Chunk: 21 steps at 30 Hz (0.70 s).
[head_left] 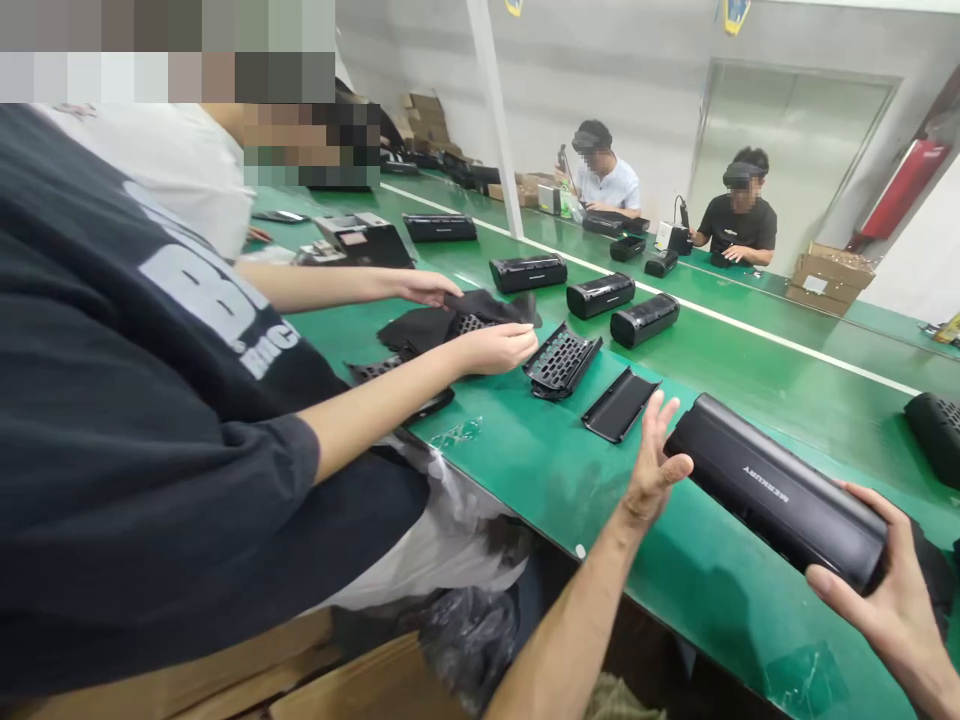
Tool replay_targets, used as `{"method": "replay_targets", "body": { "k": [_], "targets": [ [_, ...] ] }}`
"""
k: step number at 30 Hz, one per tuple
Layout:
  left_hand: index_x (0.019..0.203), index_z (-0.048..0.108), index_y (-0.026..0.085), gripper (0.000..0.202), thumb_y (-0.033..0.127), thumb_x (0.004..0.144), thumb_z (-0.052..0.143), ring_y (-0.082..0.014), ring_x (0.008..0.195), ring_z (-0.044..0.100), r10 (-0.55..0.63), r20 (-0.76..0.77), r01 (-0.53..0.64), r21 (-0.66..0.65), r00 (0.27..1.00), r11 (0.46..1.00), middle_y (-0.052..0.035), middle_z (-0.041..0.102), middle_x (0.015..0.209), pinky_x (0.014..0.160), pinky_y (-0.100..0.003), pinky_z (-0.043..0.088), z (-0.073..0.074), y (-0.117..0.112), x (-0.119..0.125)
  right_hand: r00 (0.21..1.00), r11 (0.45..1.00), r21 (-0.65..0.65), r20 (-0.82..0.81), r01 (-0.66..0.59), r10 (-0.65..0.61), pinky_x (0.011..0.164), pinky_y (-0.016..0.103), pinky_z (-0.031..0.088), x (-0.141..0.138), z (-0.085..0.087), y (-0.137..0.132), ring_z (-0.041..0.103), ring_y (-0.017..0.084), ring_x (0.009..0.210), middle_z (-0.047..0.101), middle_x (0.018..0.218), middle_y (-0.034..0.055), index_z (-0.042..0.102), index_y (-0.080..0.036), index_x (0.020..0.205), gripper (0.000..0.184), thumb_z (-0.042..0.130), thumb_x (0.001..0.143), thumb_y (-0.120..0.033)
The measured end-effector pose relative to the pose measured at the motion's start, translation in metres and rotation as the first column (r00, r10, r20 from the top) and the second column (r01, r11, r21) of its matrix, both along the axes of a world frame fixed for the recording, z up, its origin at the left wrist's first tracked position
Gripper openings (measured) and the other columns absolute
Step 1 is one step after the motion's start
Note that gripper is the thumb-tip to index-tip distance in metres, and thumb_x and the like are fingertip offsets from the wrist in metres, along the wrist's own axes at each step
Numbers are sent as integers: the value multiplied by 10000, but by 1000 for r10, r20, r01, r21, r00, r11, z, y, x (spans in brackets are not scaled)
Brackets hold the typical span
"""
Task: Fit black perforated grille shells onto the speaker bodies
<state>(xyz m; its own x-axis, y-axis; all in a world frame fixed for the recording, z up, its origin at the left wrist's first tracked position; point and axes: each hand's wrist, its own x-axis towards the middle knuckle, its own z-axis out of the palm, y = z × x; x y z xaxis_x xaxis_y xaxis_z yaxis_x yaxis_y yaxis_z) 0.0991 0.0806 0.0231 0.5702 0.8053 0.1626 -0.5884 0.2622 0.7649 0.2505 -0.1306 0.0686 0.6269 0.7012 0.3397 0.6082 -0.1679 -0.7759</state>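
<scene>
A long black speaker (780,492) with white lettering lies across the green conveyor belt (570,470) in front of me. My left hand (654,462) presses its left end with fingers spread and palm flat. At the right end, my right hand (877,590) cups the speaker, thumb over the top and fingers beneath. The speaker is held between both palms just above the belt.
A co-worker in a black shirt at my left handles black fabric (450,318). A black grille (561,360) and a curved black panel (619,403) lie just left of my hand. More speaker bodies (645,318) sit farther along. Two people work across the belt.
</scene>
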Motion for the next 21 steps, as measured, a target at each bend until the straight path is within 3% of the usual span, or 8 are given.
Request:
{"method": "replay_targets", "body": {
  "k": [3,5,7,11,14,16,18,21],
  "targets": [
    [1599,492,320,1179,495,553,1008,-435,1524,427,-182,-163,226,318,970,921,-109,504,1654,1247,-538,356,15,30,-22,991,997,-36,-120,-62,58,884,403,572,5,5,-13,641,375,1158,588,1407,119,500,-289,1406,811,796,761,-682],
    [1572,535,307,1054,465,620,957,-421,1375,574,-231,-201,290,353,952,890,-97,632,1514,1151,-514,463,21,33,-26,981,995,-39,-175,-96,87,855,381,581,9,5,-15,659,360,1124,602,1391,112,489,-299,1412,808,799,765,-671],
    [1526,587,275,968,447,633,921,-396,1253,643,-180,-175,228,313,968,922,-80,712,1365,1079,-482,511,19,25,-22,970,991,-54,-218,-124,109,873,396,579,18,8,-14,664,367,1121,613,1377,118,487,-300,1430,816,811,768,-650],
    [1445,636,227,878,393,618,880,-363,1205,678,-75,-8,75,1,997,997,-63,768,1225,1081,-457,510,3,-9,-4,906,980,24,-377,-200,194,1031,529,529,39,13,-14,615,438,1300,531,1553,156,384,-350,1617,978,796,799,-693],
    [1343,692,202,702,480,711,817,-351,1189,707,-47,80,76,-411,996,908,-83,804,1157,1037,-467,545,-5,-41,15,790,936,302,-522,-181,321,1139,609,462,37,-2,-4,476,445,1493,370,1728,101,171,-455,1701,1193,844,752,-723],
    [1226,739,167,608,593,792,732,-366,1150,722,-126,90,155,-602,988,783,-129,812,1142,944,-480,582,-5,-65,27,714,925,352,-611,-143,343,1214,581,404,26,-23,10,441,424,1529,439,1697,103,304,-397,1667,1239,981,649,-596],
    [1190,741,146,650,692,850,648,-366,1114,725,-217,104,230,-667,971,709,-169,799,1183,855,-462,593,-2,-88,32,637,935,329,-695,-131,334,1248,534,378,16,-42,26,476,414,1507,594,1569,140,514,-278,1533,1109,1048,580,-470],
    [1172,697,190,631,732,849,700,-305,1046,713,-289,9,235,-608,957,758,-144,769,1222,776,-394,574,3,-111,24,534,937,325,-773,-131,343,1174,531,480,18,-56,37,613,414,1385,739,1380,166,671,-207,1318,811,976,658,-566]
  ]
}}
